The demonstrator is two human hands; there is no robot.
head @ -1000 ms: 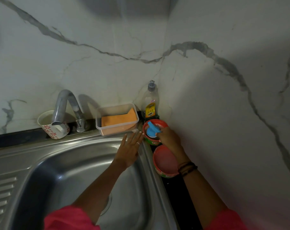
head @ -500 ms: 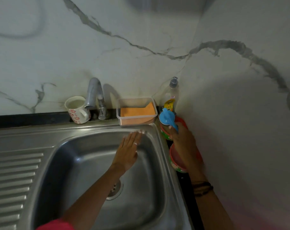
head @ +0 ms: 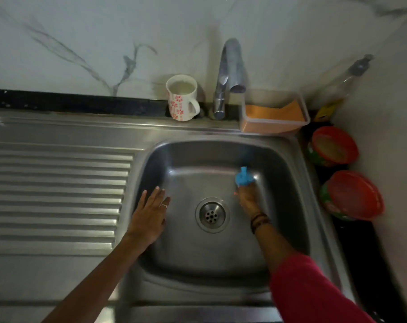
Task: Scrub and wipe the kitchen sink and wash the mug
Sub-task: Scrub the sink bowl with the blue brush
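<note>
Head view, looking down on a stainless-steel sink [head: 288, 206] set in a dark worktop [head: 81, 101] against a marble-patterned wall. The basin fills the centre and right of the frame, with its round drain [head: 211, 215] near the middle; the ribbed draining board [head: 55, 194] occupies the left half. The left hand [head: 151, 215] lies at the basin's left edge, fingers straight and together, palm down on the steel, holding nothing; a ring shows on one finger. The right hand [head: 248, 198] is inside the basin, right of the drain, and grips a blue scrubber [head: 244, 177] that projects from its fingers toward the upper part of the frame, against the basin's far slope; the scrubber is blurred, so its exact shape cannot be told. The mug [head: 182, 99], white with red flowers and handle turned right, stands upright on the back ledge in the upper centre, just left of the tap [head: 230, 73] and well apart from both hands. Right of the tap sits a clear plastic tray [head: 277, 127] holding an orange sponge [head: 272, 111]. In the upper right corner stands a dish-soap bottle [head: 337, 89]. Two red bowls [head: 335, 145] rest on the worktop along the right edge of the sink.
</note>
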